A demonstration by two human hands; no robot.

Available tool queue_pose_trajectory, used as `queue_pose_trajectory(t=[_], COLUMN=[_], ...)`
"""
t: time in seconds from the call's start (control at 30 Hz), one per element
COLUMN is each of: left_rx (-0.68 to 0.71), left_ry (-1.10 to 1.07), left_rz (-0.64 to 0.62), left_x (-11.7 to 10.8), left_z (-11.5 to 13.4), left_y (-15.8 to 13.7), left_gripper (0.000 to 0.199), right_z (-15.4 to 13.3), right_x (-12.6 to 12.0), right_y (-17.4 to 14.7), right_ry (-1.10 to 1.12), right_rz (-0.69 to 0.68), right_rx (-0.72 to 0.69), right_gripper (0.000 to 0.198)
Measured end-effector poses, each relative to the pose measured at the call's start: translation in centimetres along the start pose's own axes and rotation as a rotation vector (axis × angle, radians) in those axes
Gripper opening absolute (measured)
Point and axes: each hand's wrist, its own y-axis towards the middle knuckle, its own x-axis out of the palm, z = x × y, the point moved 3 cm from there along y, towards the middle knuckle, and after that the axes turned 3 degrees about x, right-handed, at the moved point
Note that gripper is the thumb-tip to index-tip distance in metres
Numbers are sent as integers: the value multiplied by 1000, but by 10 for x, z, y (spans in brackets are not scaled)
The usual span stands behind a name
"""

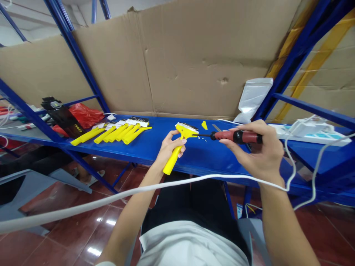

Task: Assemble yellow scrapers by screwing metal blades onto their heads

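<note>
My left hand (171, 146) is closed around the neck of a yellow scraper (173, 158), whose wide head with a white and black strip points away from me. In my right hand (259, 147) lies a red and black screwdriver (229, 136), held level with its thin shaft pointing left. The shaft's tip meets the side of the scraper head, or lies very close to it; the exact contact is too small to tell. Small screws (203, 139) are scattered on the blue shelf just under the shaft. A small yellow piece (204, 125) lies behind them.
Several yellow scrapers (119, 133) lie in a row at left, near a black bottle (62, 116) and a red plastic bag (85, 115). A white power strip (318, 136) is at right. A white cable (133, 190) crosses in front of my forearms. Cardboard (180, 62) walls the back.
</note>
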Motion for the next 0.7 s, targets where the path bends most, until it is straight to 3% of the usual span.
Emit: queue_pose_trajectory(t=[0.1,0.27,0.4,0.57,0.7], left_rx=[5,2,-5,1,4], left_ry=[-1,7,16,24,24], left_rz=[16,-7,11,16,15], left_x=[-2,-4,-5,-6,-7], left_z=[-1,-1,-1,-3,-3], left_y=[1,2,3,5,5], left_gripper=[71,71,73,73,72], right_z=[2,-4,-10,-7,-2], right_x=[1,-1,1,5,-1], right_y=[2,5,4,2,5], right_ry=[-39,108,4,-142,-30], right_rz=[-5,-125,-64,43,-75], right_rx=[29,94,86,116,164], right_gripper=[43,38,27,29,30])
